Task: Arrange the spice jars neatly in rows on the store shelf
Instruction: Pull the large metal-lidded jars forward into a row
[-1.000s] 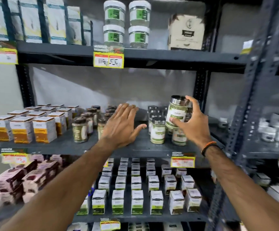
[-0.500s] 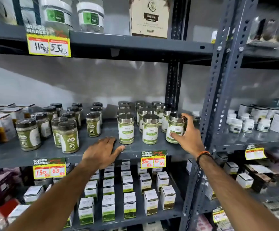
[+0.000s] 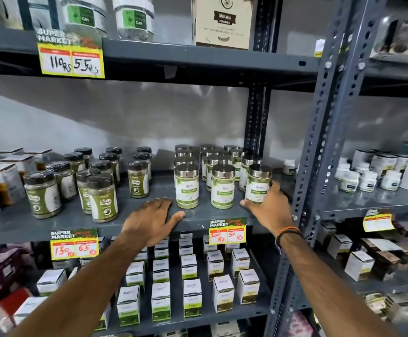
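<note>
Middle shelf [image 3: 135,221] of a grey steel store rack. Right hand [image 3: 270,210] wraps the base of the front-right steel-lidded moringa jar [image 3: 258,184], thumb in front and fingers curled behind; the jar stands upright near the shelf's front edge, close to the right upright [image 3: 319,152]. Two matching front jars [image 3: 187,186] stand to its left, with rows behind. Left hand [image 3: 153,218] lies flat, fingers spread, on the front edge. Black-lidded jars [image 3: 102,198] stand irregularly toward the shelf's left.
</note>
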Motion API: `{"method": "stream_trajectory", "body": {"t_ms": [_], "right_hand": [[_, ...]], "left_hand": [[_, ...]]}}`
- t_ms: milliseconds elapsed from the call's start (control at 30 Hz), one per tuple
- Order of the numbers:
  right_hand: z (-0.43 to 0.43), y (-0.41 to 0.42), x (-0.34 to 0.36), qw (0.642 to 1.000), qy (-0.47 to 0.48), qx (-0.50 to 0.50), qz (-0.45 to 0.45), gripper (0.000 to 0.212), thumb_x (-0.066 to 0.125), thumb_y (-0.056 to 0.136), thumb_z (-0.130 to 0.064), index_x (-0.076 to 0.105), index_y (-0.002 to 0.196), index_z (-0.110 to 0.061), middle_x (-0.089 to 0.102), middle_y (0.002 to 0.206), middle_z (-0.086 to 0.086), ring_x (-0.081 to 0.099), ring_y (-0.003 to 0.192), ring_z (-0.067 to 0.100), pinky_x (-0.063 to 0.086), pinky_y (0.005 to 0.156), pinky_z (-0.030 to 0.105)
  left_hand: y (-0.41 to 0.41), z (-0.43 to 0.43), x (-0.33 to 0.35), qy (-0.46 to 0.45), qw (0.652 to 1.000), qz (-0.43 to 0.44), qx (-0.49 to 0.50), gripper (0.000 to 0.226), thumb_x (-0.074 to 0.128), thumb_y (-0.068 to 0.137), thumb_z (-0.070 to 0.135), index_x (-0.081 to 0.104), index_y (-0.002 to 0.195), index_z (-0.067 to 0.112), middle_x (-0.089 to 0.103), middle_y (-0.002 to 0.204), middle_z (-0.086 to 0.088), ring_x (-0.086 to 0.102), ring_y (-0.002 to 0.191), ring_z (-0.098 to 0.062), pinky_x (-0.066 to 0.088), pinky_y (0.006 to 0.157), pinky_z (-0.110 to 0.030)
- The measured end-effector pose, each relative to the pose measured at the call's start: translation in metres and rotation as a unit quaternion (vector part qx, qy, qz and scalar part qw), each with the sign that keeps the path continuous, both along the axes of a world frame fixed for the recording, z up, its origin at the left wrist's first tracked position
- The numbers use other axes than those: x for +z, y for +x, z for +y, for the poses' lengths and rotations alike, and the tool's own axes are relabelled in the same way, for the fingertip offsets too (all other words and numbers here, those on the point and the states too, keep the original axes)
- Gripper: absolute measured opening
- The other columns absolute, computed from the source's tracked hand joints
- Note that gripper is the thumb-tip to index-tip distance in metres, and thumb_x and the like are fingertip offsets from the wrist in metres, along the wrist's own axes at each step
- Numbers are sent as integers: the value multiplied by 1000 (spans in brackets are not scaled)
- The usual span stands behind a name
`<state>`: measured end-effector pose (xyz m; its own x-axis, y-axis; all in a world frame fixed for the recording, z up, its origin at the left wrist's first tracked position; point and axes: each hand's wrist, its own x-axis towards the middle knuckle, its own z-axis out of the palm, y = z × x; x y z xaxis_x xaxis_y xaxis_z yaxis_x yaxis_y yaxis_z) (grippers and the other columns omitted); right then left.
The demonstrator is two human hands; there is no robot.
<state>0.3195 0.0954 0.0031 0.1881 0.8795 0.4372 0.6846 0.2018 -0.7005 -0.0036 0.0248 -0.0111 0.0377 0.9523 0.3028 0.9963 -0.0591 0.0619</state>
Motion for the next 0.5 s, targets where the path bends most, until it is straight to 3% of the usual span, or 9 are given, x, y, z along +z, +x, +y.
{"method": "stream_trajectory", "body": {"t_ms": [200,500], "right_hand": [[8,3,7,998,-42,-17,-44,65,88,74,-36,56,123,-6,73,119,16,70,108,37,55,83,38],[5,2,5,998,-55,-12,-14,56,84,80,-32,60,125,-6,72,124,14,69,112,35,54,89,37]], "left_hand": [[1,-2,1,-2,1000,12,3,88,12,95,80,31,158,22,39,164,-6,39,147,-27,41,114,-50],[1,-2,-2,8,1000,19,5,87,12,96,79,34,157,22,40,164,-4,37,149,-26,39,116,-47]]}}
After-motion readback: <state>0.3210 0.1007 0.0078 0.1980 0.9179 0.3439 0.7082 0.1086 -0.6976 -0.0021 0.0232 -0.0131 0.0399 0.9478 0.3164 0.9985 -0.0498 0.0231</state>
